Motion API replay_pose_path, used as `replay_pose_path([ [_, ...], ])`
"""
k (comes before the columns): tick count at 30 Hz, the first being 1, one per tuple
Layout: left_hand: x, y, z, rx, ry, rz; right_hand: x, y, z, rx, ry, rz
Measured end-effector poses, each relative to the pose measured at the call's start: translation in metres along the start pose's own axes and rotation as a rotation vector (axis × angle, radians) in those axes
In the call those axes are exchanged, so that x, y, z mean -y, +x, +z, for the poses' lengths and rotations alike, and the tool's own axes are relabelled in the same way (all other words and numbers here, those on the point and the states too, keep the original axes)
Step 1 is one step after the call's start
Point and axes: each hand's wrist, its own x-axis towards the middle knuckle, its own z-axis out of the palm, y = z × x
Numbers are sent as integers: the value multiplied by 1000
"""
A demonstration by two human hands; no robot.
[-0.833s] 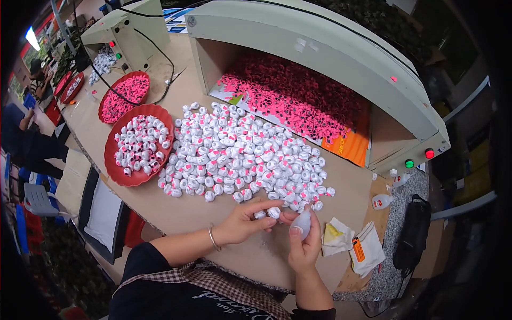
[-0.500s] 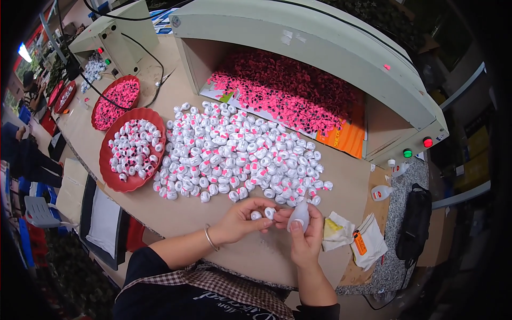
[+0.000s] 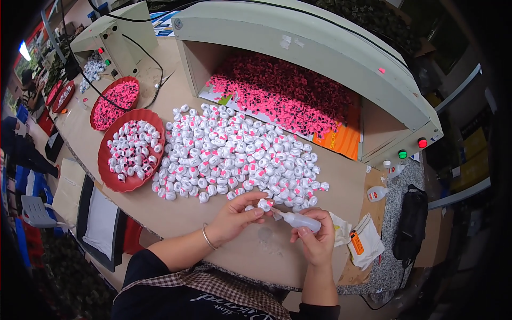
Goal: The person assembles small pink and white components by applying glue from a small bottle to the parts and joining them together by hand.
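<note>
My left hand (image 3: 233,220) pinches a small white rounded piece (image 3: 264,204) with a pink patch on it. Part of a second white piece shows between the same fingers. In my right hand (image 3: 319,242) is a translucent squeeze bottle (image 3: 303,222), tilted so that its narrow nozzle points at the held piece. Whether the tip touches the piece, I cannot tell. Just beyond both hands spreads a big pile of similar white pieces (image 3: 229,146), many with pink patches.
A red scalloped bowl (image 3: 106,176) of white pieces stands left of the pile; behind it, another red bowl (image 3: 96,121) holds pink bits. A pale open-fronted box (image 3: 298,40) shelters many pink-and-black pieces (image 3: 277,90). At right lie a white cloth (image 3: 368,248), small bottle (image 3: 377,193) and black pouch (image 3: 412,221).
My right hand has swung the bottle from upright to lying over, its nozzle now toward the left hand. The left fingers have raised one white piece, its pink patch now showing.
</note>
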Motion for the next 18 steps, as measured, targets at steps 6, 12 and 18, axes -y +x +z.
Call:
replay_pose_path([
  [6,5,-1,-4,-66,-52,-3,-16,-6,8,-122,-49,-175],
  [12,5,2,-4,-81,-72,-12,-28,-4,7,-173,-248,-327],
  [18,1,1,-2,-97,-81,-34,-30,-3,8,-181,-297,-353],
])
